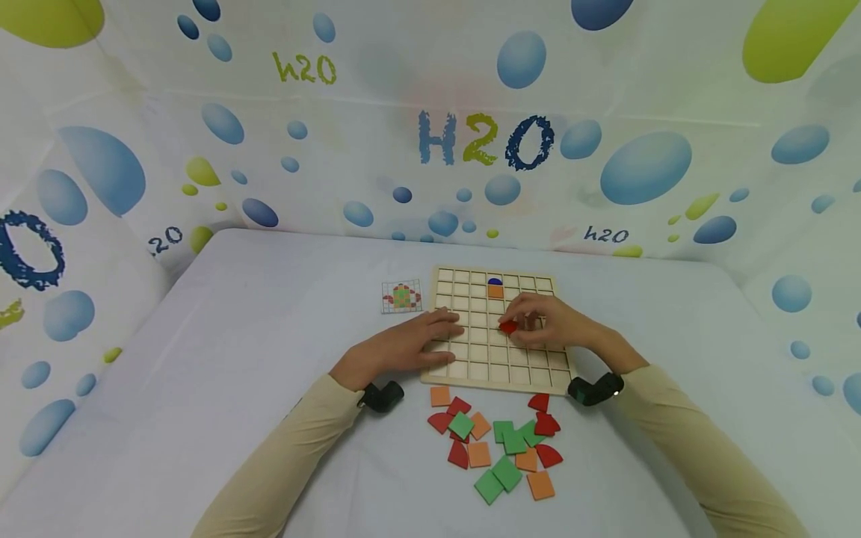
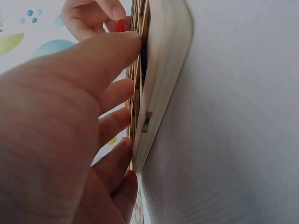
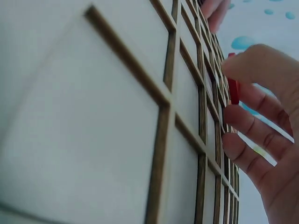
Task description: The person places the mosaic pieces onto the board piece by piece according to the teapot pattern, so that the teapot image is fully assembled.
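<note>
Left of centre in the frame, you have a small card (image 1: pixel 402 297) on the desk (image 1: pixel 303 299), its grid picture showing green, orange and red shapes; it looks like your pattern. Beside it, your left hand (image 1: pixel 415 345) lies with its fingers spread and extended over the left edge of the board (image 1: pixel 479 371), holding no piece. Below the board, lower centre, sits a loose batch of red, orange and green pieces, among them an orange square (image 1: pixel 440 396) and a green square (image 1: pixel 461 425).

On the board, near the top middle, two pieces are in: a blue half-round (image 1: pixel 495 282) and an orange square right under it. At mid-board is the red piece (image 1: pixel 507 327), not yet let go; you cannot tell whether it touches its cell. Lower right of centre, another loose batch waits, including a red quarter-round (image 1: pixel 548 455). Your right hand (image 1: pixel 548 321) is narrowed, pinching that red piece. You seem to be near the start, with most pieces still to place.
</note>
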{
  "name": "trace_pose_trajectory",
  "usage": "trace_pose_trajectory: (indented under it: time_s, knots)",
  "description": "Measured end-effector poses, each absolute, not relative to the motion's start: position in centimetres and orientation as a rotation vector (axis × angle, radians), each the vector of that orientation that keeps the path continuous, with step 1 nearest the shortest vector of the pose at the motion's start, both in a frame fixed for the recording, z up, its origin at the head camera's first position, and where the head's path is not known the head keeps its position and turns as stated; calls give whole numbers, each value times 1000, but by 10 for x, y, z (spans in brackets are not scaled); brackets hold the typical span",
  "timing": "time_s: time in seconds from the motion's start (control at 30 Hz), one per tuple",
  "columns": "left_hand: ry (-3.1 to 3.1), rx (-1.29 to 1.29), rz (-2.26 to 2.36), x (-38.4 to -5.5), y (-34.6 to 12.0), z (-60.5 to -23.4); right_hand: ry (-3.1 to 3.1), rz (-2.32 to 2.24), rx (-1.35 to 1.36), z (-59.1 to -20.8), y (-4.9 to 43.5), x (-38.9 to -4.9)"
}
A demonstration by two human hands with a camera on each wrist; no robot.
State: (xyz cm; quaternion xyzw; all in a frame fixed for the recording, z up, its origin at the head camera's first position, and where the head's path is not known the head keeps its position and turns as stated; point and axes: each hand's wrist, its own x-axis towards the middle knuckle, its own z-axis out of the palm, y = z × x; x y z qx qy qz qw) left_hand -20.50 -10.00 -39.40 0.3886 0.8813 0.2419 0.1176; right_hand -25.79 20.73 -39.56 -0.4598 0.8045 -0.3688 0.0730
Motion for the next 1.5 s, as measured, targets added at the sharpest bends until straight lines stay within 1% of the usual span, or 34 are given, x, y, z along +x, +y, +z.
trace_pose_trajectory:
  time_s: [0.43, 0.57, 0.77, 0.9, 1.2, 1.5]
  knots:
    - [2555, 1146, 737, -206, -101, -392, 2550, -1149, -1288, -394, 209, -273]
    - [2559, 1140, 729, -207, -101, -391, 2645, -1132, -1206, -393, 209, -277]
    - [2555, 1131, 731, -209, -101, -393, 2766, -1092, -1007, -392, 207, -280]
    - [2550, 1131, 733, -208, -101, -392, 2816, -1066, -964, -393, 204, -282]
    - [2556, 1133, 728, -207, -101, -393, 2831, -1095, -825, -391, 197, -280]
    - [2566, 1139, 725, -205, -103, -396, 2865, -1044, -779, -391, 194, -278]
